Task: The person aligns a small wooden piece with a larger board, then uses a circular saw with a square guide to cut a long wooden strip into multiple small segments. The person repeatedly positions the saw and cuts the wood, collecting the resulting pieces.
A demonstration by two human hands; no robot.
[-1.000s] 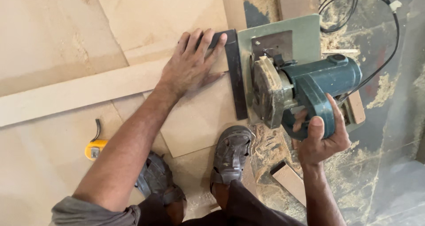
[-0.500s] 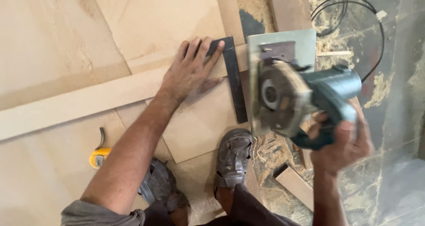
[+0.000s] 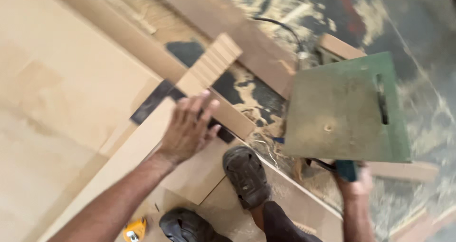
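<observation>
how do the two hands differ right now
The left hand lies open, fingers spread, flat on a wood strip and a dark square. The right hand is closed around the teal handle of a saw, tipped so its green base plate faces the camera. Both are bare.

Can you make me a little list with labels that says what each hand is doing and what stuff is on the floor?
left hand: flat, fingers spread, pressing on a long wooden strip and a black straight bar
right hand: gripping the teal handle of a circular saw, tipped so its green base plate faces the camera
feet: two dark sandals on plywood sheets
near the left arm: yellow tape measure
floor: dark, with sawdust and wood offcuts
cord: black cable behind the saw
</observation>
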